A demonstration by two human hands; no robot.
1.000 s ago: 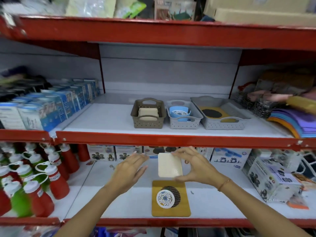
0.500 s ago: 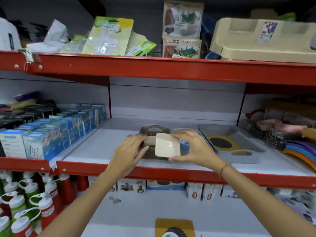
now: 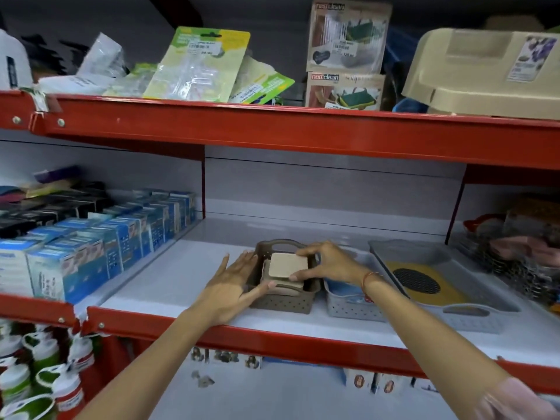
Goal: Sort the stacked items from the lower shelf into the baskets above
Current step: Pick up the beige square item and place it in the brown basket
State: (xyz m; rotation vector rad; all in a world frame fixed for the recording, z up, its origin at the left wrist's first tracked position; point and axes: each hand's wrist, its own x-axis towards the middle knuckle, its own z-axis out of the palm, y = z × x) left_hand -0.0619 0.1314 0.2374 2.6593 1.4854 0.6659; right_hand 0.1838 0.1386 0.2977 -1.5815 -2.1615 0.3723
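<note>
My right hand (image 3: pixel 328 265) pinches a cream square coaster (image 3: pixel 287 264) by its right edge, holding it flat just above the cream coasters lying in the brown basket (image 3: pixel 285 303). My left hand (image 3: pixel 233 286) rests with fingers spread against the brown basket's left wall, thumb at its front rim. To the right stand a small grey basket (image 3: pixel 348 309) with something blue inside and a wide grey tray basket (image 3: pixel 475 312) holding a yellow board with a black round mat (image 3: pixel 416 281). The lower shelf's stack is out of view.
Blue and white boxes (image 3: pixel 88 256) fill the shelf section at left. Dark wire items (image 3: pixel 527 268) sit at the far right. Red shelf rails (image 3: pixel 272 338) cross in front and above. Red and green squeeze bottles (image 3: pixel 36 377) stand at lower left.
My right hand has carried the cream coaster up from the lower shelf to the brown basket. My left hand rose with it and now touches the basket. The view tilted upward.
</note>
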